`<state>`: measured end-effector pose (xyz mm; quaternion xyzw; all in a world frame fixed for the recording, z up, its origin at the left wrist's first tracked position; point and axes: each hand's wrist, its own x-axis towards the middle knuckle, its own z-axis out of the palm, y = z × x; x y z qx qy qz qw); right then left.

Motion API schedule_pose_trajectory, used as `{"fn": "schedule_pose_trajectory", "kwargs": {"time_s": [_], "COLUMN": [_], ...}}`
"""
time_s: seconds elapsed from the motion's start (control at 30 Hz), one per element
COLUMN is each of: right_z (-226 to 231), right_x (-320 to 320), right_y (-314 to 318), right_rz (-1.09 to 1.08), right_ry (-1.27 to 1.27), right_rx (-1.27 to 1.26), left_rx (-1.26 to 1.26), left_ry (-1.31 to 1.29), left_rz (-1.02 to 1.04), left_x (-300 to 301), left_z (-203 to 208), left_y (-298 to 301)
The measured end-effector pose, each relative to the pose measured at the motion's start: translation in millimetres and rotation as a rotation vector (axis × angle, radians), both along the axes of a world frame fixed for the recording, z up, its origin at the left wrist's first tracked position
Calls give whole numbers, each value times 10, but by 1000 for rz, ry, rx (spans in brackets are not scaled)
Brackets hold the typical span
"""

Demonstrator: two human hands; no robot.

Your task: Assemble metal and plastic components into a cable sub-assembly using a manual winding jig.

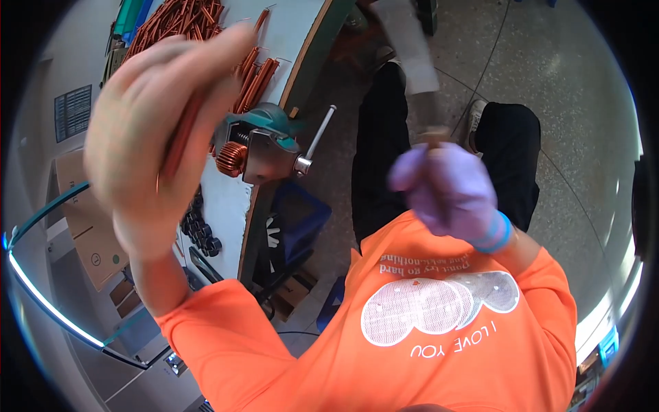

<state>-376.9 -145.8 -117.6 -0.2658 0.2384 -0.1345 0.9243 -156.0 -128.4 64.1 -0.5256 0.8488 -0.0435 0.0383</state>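
Note:
My left hand [154, 123], bare and blurred, is raised over the bench with its fingers curled round a few reddish-brown copper wire pieces [183, 137]. Just to its right stands a green and grey bench vise [271, 154] with a thin metal handle bar. A ring-shaped coil wound with copper wire [231, 159] sits at the vise's jaws. In a purple glove, my right hand [449, 189] is closed on the brown handle of a wide-bladed knife [412, 55]. Its pale flat blade, smeared by motion, points up and away over the floor.
A large heap of copper wire pieces [175, 24] lies on the far bench, with smaller bundles [255, 82] by the vise. Several black round parts [199, 226] sit nearer. Below the bench edge is a blue crate [302, 213]; cardboard boxes [89, 220] stand left.

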Motion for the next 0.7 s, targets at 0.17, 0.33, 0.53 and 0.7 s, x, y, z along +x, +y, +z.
{"fn": "schedule_pose_trajectory", "kwargs": {"time_s": [0.17, 0.33, 0.53, 0.7], "right_z": [-67, 55, 224, 436], "right_x": [55, 566, 902, 710], "right_y": [164, 10, -105, -150], "right_rz": [388, -36, -32, 174], "right_ry": [44, -80, -202, -102], "right_rx": [245, -7, -320, -26], "left_rx": [-54, 24, 49, -167], "left_ry": [-94, -335, 277, 163], "left_rz": [-169, 170, -2, 133], "left_x": [-203, -648, -303, 39], "left_z": [-520, -417, -604, -593], "left_y": [-163, 597, 969, 1030]}}
